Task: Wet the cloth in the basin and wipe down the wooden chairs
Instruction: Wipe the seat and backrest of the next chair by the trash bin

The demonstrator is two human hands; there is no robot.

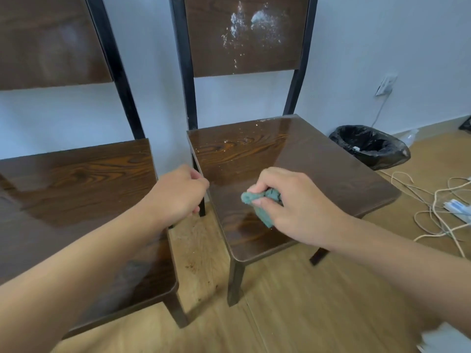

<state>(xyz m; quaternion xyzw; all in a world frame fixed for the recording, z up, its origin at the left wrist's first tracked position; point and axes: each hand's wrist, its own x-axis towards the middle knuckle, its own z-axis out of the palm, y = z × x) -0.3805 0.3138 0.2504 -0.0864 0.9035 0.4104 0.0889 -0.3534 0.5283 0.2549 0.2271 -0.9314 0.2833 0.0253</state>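
Two dark wooden chairs with black metal frames stand side by side against the wall. My right hand (pixel 293 205) is shut on a bunched green cloth (pixel 260 207), pressed on the wet, shiny seat of the right chair (pixel 318 164). White powdery smears cover that chair's backrest (pixel 244 34), and a few specks lie at the back of its seat. My left hand (pixel 178 192) grips the left edge of the right chair's seat, fingers curled under it. The left chair (pixel 76 189) has a glossy seat. No basin is in view.
A bin lined with a black bag (pixel 369 146) stands on the wooden floor to the right of the chairs. Loose white cables (pixel 433 207) and a power strip (pixel 456 210) lie further right. A wall socket (pixel 386 85) holds a plug. Something white (pixel 443 340) shows at the bottom right.
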